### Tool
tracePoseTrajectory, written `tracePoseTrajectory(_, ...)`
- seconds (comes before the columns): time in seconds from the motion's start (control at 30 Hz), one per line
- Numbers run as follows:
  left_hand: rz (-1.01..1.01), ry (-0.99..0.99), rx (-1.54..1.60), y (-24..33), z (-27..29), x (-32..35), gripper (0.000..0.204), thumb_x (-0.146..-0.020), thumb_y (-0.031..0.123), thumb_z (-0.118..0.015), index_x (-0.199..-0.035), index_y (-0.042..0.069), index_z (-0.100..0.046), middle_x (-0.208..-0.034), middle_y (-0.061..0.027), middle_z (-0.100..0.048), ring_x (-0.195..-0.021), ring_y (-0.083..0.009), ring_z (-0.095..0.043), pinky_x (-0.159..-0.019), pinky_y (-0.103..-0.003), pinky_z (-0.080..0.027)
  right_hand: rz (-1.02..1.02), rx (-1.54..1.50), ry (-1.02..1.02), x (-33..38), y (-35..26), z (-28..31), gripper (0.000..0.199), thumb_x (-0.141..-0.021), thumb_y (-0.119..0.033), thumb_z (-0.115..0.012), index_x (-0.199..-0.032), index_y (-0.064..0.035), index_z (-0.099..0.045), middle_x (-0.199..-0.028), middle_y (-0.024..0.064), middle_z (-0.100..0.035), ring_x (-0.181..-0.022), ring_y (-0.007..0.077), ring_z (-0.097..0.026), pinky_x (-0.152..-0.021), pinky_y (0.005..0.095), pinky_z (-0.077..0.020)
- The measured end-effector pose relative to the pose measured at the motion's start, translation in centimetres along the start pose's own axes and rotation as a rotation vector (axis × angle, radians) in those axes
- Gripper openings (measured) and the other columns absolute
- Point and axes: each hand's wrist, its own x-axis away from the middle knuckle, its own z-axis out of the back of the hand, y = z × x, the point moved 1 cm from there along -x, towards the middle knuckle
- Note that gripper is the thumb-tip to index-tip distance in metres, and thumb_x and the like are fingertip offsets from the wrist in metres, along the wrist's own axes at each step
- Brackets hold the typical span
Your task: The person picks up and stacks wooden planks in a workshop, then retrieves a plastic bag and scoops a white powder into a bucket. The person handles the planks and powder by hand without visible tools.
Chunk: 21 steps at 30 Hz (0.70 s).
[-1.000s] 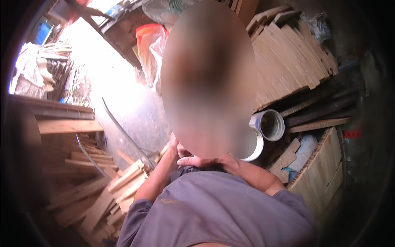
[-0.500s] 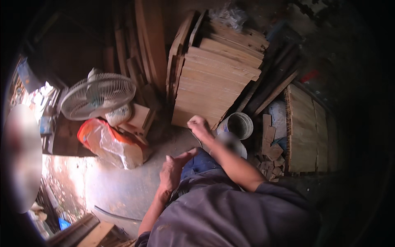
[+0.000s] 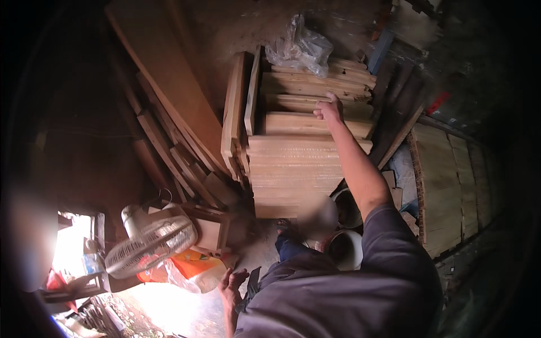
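Over the board stack (image 3: 298,163), which stands ahead of the person: right hand (image 3: 329,108), grip part-curled; contact with the boards, or anything held, cannot be told. Nearer the person than the stack, to its left: left hand (image 3: 232,280), grip loosely wide, near an orange bag (image 3: 194,266); white fan (image 3: 152,242). On the stack's far end: clear plastic (image 3: 301,48).
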Motion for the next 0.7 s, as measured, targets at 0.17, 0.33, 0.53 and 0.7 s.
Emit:
tracePoseTrajectory(0.17,0.053,0.036,-0.111,3.2,-5.2,-3.9,0.062,-0.101,0.026,-0.058,-0.144,-0.014,-0.035,-0.112,-0.0244,-0.07,-0.099,-0.0308,-0.071,-0.094,-0.04,-0.054,-0.102,-0.182,0.042,-13.3,1.6,-1.4,0.036,-0.082,-0.008,-0.065,-0.117,-0.0101,-0.056,-0.088,0.008,-0.066,-0.062,0.019,-0.066,-0.044,0.0301,-0.0473)
tracePoseTrajectory(0.33,0.083,0.056,-0.146,4.4,-7.0,-6.6,0.065,-0.101,0.027,-0.059,-0.144,-0.014,-0.034,-0.116,-0.0256,-0.068,-0.101,-0.0319,-0.07,-0.095,-0.04,-0.053,-0.088,-0.31,0.036,-18.9,0.6,-0.9,0.042,-0.085,-0.015,-0.069,-0.124,-0.0145,-0.055,-0.09,0.0041,-0.066,-0.06,0.0176,-0.063,-0.045,0.0282,-0.045)
tracePoseTrajectory(0.53,0.113,0.056,-0.193,6.0,-8.9,-8.7,0.069,-0.1,0.03,-0.06,-0.145,-0.014,-0.032,-0.119,-0.0268,-0.067,-0.105,-0.0327,-0.069,-0.096,-0.041,-0.052,0.006,-0.209,0.166,-18.8,-3.6,-1.9,0.076,-0.081,-0.03,-0.078,-0.147,-0.0108,-0.044,-0.109,0.0058,-0.067,-0.082,0.0185,-0.061,-0.064,0.0321,-0.0477)
tracePoseTrajectory(0.7,0.101,0.0,-0.207,6.2,-10.8,-10.9,0.065,-0.1,0.027,-0.06,-0.145,-0.012,-0.034,-0.119,-0.0263,-0.067,-0.104,-0.0316,-0.068,-0.095,-0.04,-0.053,0.225,-0.077,0.274,-23.8,-4.7,0.4,0.063,-0.083,-0.031,-0.077,-0.138,-0.0101,-0.055,-0.109,0.004,-0.067,-0.08,0.0145,-0.057,-0.066,0.0295,-0.0448)
